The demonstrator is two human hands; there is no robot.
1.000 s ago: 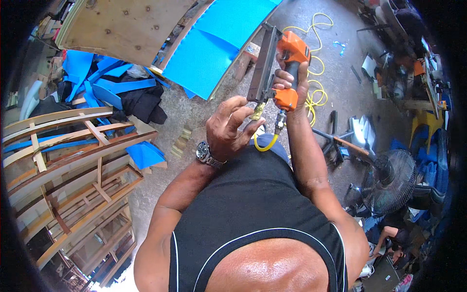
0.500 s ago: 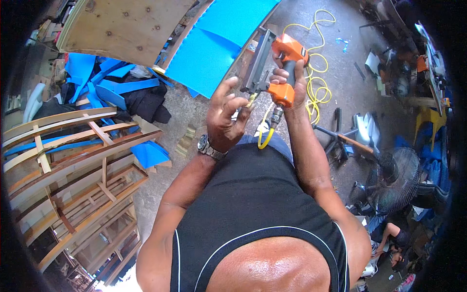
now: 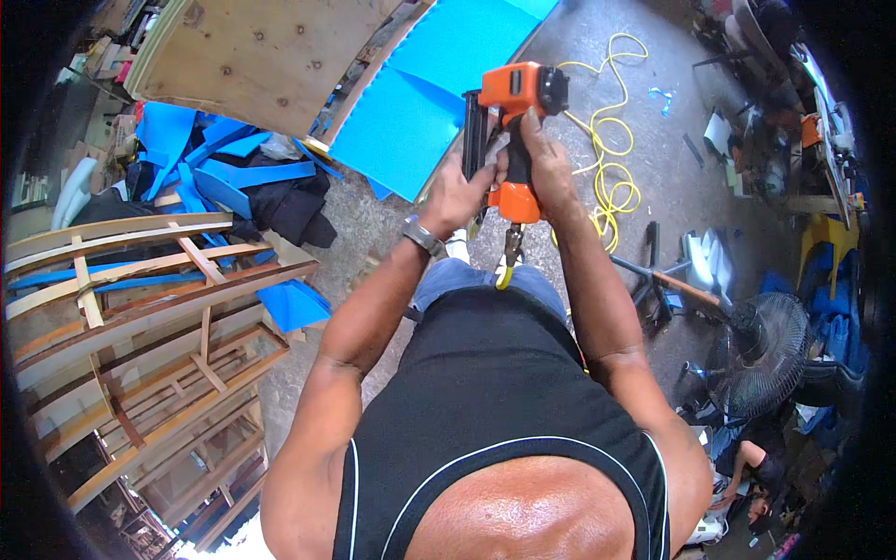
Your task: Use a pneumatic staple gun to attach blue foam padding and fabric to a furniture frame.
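An orange and black pneumatic staple gun (image 3: 511, 90) is held up in front of my body. My right hand (image 3: 551, 170) is wrapped around its black handle. At the gun's left side, my left hand (image 3: 455, 198) is closed on the black magazine (image 3: 474, 131), the fingertips partly hidden behind it. A metal coupling (image 3: 512, 245) with a short piece of yellow hose (image 3: 505, 278) hangs from the handle's lower end.
A blue foam-covered panel (image 3: 420, 93) and a plywood sheet (image 3: 266, 61) lie ahead. Wooden frames (image 3: 140, 317) stack at left beside blue foam scraps (image 3: 201, 168). Yellow air hose (image 3: 611, 140) coils on the floor. At right are a fan (image 3: 765, 345) and another person (image 3: 747, 462).
My left hand has moved from beside the magazine's lower end to close on the magazine. The staple gun has turned upright, its orange head now facing me more fully.
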